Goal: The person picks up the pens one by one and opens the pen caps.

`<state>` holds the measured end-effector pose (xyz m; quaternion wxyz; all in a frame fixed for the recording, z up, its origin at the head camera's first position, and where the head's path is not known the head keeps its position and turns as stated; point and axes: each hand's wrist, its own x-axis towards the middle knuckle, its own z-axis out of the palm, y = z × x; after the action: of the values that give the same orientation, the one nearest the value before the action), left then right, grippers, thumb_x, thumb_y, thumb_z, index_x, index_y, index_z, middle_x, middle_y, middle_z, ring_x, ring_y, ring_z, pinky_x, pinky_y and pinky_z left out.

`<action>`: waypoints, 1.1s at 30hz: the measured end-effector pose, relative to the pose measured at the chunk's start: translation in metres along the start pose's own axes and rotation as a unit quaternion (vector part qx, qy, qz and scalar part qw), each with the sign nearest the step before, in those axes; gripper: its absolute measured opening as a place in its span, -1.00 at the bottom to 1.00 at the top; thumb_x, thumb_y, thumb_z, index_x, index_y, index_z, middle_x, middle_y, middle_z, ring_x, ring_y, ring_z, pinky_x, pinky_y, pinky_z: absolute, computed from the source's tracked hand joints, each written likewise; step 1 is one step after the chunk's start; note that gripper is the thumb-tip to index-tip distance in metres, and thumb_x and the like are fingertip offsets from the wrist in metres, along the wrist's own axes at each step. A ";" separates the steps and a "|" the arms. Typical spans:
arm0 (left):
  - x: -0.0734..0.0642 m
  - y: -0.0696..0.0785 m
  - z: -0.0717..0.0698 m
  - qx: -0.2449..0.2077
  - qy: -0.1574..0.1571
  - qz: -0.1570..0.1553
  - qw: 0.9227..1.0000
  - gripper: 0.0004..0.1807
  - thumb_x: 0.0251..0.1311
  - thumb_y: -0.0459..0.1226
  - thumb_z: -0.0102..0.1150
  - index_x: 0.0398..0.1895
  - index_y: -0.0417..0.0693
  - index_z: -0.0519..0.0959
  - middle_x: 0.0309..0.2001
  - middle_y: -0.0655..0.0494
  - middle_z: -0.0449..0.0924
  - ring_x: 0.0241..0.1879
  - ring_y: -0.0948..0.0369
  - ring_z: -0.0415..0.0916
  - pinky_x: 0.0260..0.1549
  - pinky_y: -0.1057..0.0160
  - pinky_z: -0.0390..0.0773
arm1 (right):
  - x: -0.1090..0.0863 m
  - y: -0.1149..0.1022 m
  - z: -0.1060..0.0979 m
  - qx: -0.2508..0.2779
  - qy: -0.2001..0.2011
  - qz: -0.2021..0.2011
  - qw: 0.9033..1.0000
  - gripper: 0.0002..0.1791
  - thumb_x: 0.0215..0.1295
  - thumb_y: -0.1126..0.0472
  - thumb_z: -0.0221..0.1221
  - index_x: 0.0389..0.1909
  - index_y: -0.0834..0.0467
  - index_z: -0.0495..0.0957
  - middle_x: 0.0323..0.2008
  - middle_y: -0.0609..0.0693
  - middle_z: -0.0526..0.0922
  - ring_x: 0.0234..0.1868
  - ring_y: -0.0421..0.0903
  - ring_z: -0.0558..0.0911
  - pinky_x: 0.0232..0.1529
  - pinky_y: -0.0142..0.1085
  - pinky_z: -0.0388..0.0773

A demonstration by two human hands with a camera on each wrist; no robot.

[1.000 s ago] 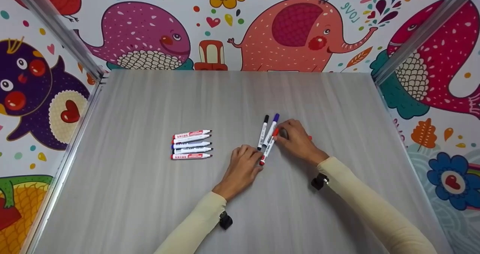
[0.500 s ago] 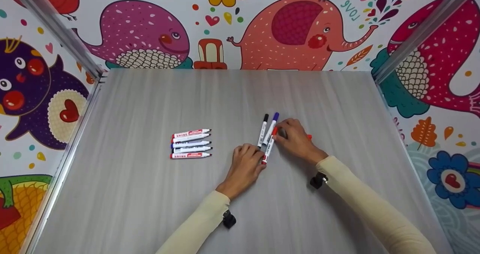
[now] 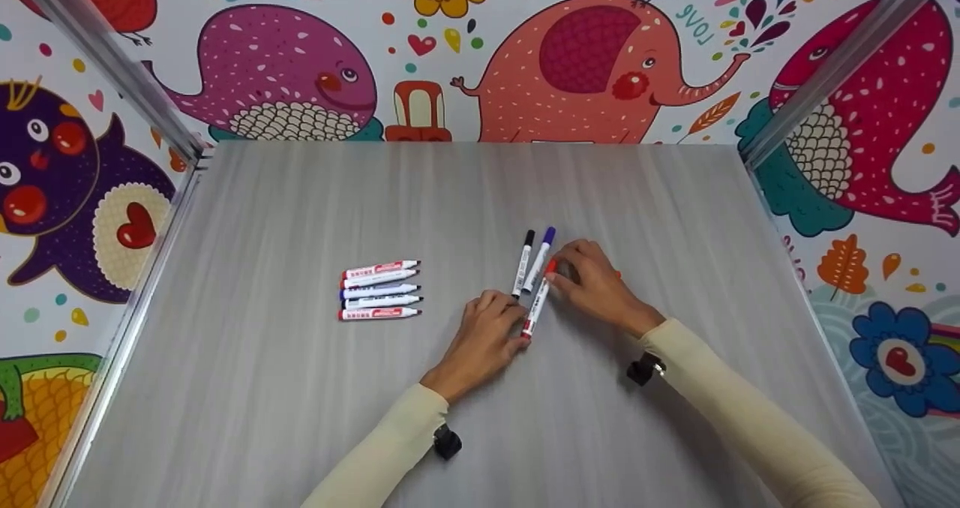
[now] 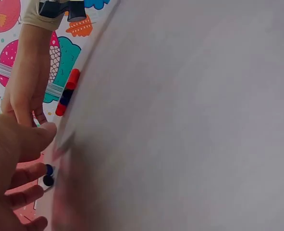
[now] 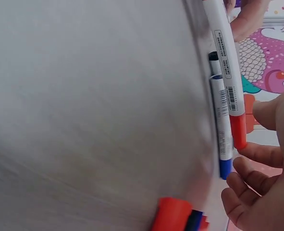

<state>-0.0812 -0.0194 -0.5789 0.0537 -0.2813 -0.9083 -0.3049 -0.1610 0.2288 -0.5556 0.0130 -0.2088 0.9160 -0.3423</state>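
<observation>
Only readable word: "LOVE" (image 3: 694, 25), mirror-reversed, on the printed back wall (image 3: 517, 13), above the elephant (image 3: 562, 114) trunk. Right wrist view: red-capped marker (image 5: 224, 53) carries a boxed block of tiny print and, nearer the cap, a barcode (image 5: 232, 98); blue-capped marker (image 5: 223, 115) also has a barcode. Fine print illegible on both. Head view, marker row: top marker (image 3: 380, 270) and bottom marker (image 3: 380, 314) show lettering by red panels, possibly non-Latin characters, too small to read.
</observation>
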 end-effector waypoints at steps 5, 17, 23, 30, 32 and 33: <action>-0.001 0.003 -0.016 -0.051 -0.034 -0.014 0.998 -0.49 0.29 -0.13 0.61 0.25 -0.09 0.73 0.19 0.10 0.66 0.27 0.12 0.44 0.33 -0.10 0.44 | -0.004 -0.010 -0.007 0.012 0.003 -0.013 1.000 -0.76 0.53 0.13 0.41 0.03 0.21 0.74 0.12 0.13 0.62 0.23 0.12 0.51 0.27 0.06 0.47; -0.006 -0.003 -0.038 -0.217 -0.128 -0.053 0.966 -0.23 0.19 -0.16 0.69 0.48 -0.04 0.60 0.38 0.14 0.60 0.38 0.16 0.41 0.39 0.03 0.49 | -0.020 -0.037 -0.014 0.024 -0.007 -0.026 0.999 -0.72 0.57 0.10 0.36 0.11 0.18 0.71 0.25 0.07 0.57 0.37 0.09 0.48 0.39 0.14 0.52; -0.010 -0.007 -0.041 -0.263 -0.152 -0.046 0.952 -0.10 0.13 -0.05 0.73 0.54 -0.03 0.56 0.41 0.14 0.61 0.46 0.13 0.42 0.48 -0.02 0.41 | -0.028 -0.048 -0.015 0.028 -0.006 -0.054 0.998 -0.69 0.58 0.11 0.35 0.14 0.24 0.70 0.26 0.14 0.58 0.36 0.08 0.51 0.37 0.11 0.55; -0.016 -0.007 -0.050 -0.319 -0.197 -0.070 0.925 0.00 0.16 -0.01 0.70 0.66 0.08 0.43 0.43 0.23 0.57 0.48 0.13 0.41 0.54 -0.12 0.34 | -0.034 -0.059 -0.017 0.035 -0.014 -0.068 0.997 -0.64 0.60 0.07 0.33 0.16 0.26 0.67 0.26 0.13 0.59 0.35 0.05 0.53 0.36 0.10 0.56; -0.017 -0.008 -0.052 -0.343 -0.205 -0.073 0.914 0.00 0.19 -0.01 0.68 0.68 0.09 0.40 0.42 0.24 0.56 0.49 0.07 0.42 0.52 -0.14 0.36 | -0.035 -0.061 -0.016 0.042 -0.017 -0.068 0.997 -0.65 0.60 0.06 0.33 0.16 0.23 0.67 0.26 0.13 0.59 0.34 0.04 0.54 0.36 0.12 0.56; -0.018 -0.008 -0.053 -0.357 -0.209 -0.073 0.908 0.00 0.20 -0.01 0.67 0.69 0.08 0.39 0.42 0.24 0.56 0.50 0.03 0.42 0.51 -0.15 0.37 | -0.036 -0.062 -0.015 0.048 -0.018 -0.067 0.996 -0.66 0.59 0.07 0.34 0.16 0.21 0.66 0.25 0.13 0.60 0.34 0.04 0.54 0.36 0.13 0.57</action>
<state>-0.0747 -0.0641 -0.5450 -0.2632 -0.2723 -0.7471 -0.5462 -0.1078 0.2098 -0.5087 0.0160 -0.2749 0.8822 -0.3819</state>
